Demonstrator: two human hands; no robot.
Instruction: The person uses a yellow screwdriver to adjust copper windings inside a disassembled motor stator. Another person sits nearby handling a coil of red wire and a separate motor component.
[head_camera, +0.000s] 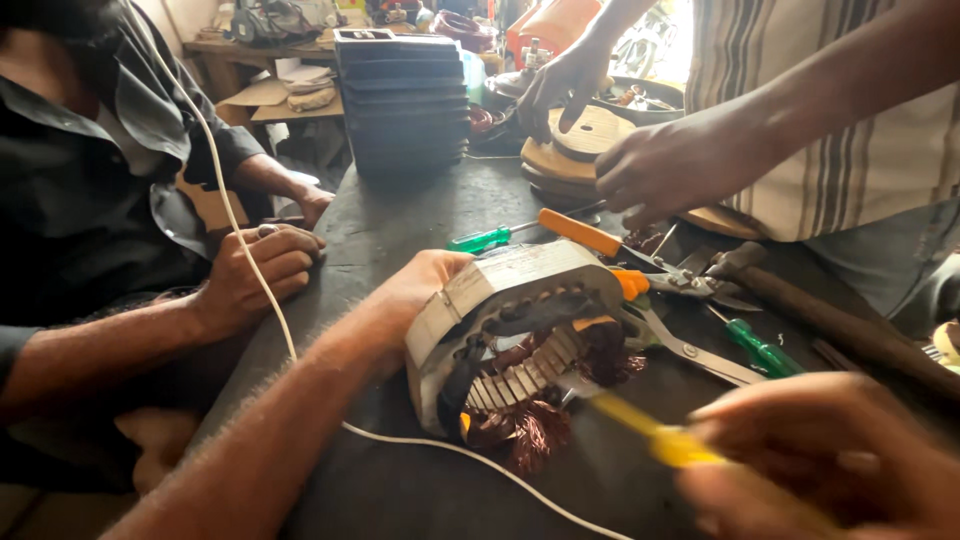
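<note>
- The motor stator (510, 320) lies mid-bench (400, 220), heavy-looking, rigid metal with fragile copper windings (530, 435).
- Left hand (415, 290) grips its outer shell, the safest hold.
- Right hand (810, 460), blurred, clenches a yellow-handled tool (650, 435) poking the slots.

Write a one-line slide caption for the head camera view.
Left hand steadies a motor stator on a dark workbench while the blurred right hand pokes a yellow-handled tool into its copper windings.
</note>
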